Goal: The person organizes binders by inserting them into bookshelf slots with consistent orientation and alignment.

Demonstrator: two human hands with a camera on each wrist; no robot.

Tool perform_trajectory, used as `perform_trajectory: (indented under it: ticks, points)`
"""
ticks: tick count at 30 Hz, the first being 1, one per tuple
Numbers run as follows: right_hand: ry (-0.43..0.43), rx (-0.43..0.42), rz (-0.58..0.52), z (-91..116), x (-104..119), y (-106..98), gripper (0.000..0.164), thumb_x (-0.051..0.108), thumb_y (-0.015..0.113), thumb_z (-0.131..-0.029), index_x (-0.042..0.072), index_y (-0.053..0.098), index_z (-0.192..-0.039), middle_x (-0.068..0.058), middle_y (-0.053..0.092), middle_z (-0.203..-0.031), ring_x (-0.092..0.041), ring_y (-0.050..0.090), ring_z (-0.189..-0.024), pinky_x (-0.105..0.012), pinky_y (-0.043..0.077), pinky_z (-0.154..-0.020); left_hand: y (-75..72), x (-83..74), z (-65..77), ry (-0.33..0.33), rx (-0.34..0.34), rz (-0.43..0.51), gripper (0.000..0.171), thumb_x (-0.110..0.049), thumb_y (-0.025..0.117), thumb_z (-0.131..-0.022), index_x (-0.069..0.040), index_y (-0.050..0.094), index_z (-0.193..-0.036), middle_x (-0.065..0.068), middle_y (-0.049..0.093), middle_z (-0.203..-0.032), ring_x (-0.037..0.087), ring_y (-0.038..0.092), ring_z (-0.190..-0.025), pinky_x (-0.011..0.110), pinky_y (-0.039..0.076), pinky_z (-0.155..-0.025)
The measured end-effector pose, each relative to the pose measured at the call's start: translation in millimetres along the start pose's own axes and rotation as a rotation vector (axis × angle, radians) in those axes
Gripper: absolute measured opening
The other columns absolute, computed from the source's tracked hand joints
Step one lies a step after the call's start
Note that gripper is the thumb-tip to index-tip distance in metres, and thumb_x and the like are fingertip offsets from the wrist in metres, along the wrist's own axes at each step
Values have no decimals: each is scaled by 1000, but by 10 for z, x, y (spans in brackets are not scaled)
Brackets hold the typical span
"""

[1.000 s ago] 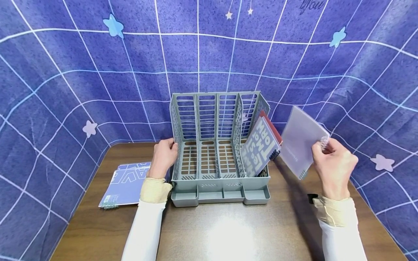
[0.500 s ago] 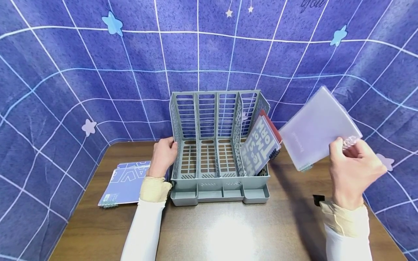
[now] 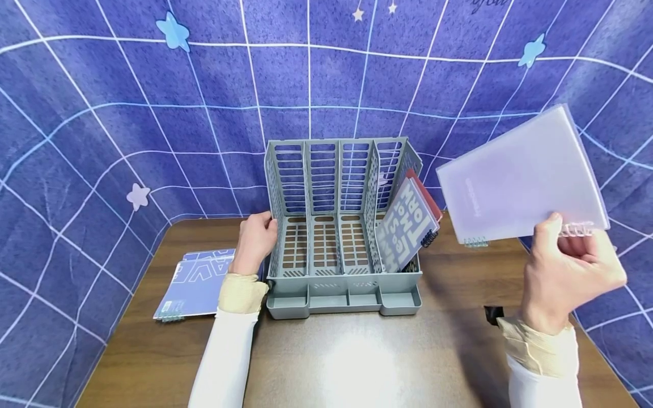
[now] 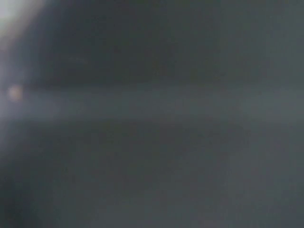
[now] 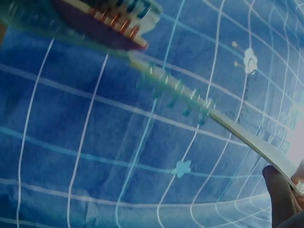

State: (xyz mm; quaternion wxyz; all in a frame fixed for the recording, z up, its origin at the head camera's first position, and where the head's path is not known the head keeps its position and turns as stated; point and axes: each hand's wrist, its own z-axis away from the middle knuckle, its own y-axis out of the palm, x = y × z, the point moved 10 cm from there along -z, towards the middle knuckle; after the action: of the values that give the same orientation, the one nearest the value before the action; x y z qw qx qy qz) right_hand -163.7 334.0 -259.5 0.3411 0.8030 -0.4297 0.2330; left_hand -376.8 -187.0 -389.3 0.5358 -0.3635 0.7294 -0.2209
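Head view first: holding up the frosted notebook (image 3: pixel 525 175) at far right, well apart from the grey rack (image 3: pixel 329 284), with fingers of the right hand (image 3: pixel 571 275) pinched narrow at its clear coil (image 3: pixel 577 229). Across from that, gripping the rack's left wall with the curled left hand (image 3: pixel 256 242). In the rightmost slot, leaning right: a lettered notebook (image 3: pixel 405 226) and, behind, a red notebook (image 3: pixel 427 198). Flat on the tabletop (image 3: pixel 301 362), partly hidden by the left wrist: blue notebooks (image 3: pixel 196 286). Judged from here, midway through placing notebooks; calling next for a swing toward the rack, a turn edge-on, a line-up with some slot. Beside the right wrist, too small to name: a black object (image 3: pixel 493 315).

Left wrist view: just dark grey-green blur, perhaps the rack's wall close up; cannot tell the fingers' state from this.

Right wrist view: showing the notebook nearly edge-on, teal coil (image 5: pixel 175 94) mid-frame, fingers (image 5: pixel 280 192) cropped at lower right. Upper left, cut off and hard to place: a copper-toned coil (image 5: pixel 121 26).
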Motion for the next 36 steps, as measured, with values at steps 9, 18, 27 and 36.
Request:
perform_trajectory:
  ticks: [9,18,27,36]
  points:
    - [25,-5,-108,117,18,39,44,0,72,-76,-15,37,-53,-3,34,-49,-6,31,-45,-13,31,-49,7,6,2,-7,4,-1,33,-19,53,-98,-11,42,-68,4,34,-57,27,43,-56,39,36,-51]
    - [102,139,-91,352,-9,284,23,0,69,-78,-15,58,-65,-4,44,-49,-8,36,-44,-14,31,-47,4,1,-3,-5,1,-3,31,-18,53,-97,-11,45,-68,5,39,-58,28,47,-61,39,38,-53]
    - [61,232,50,654,-121,435,17,6,69,-81,-5,68,-67,-4,54,-53,-7,46,-47,-14,38,-52,-5,-19,4,13,-1,0,30,-17,53,-97,-10,47,-69,2,35,-55,28,46,-59,39,38,-53]
    - [69,323,63,933,-180,614,10,6,68,-83,2,75,-78,-8,67,-65,-8,60,-55,-12,47,-56,-8,-2,4,3,1,12,28,-18,53,-97,-10,51,-71,3,40,-56,28,49,-62,40,39,-54]
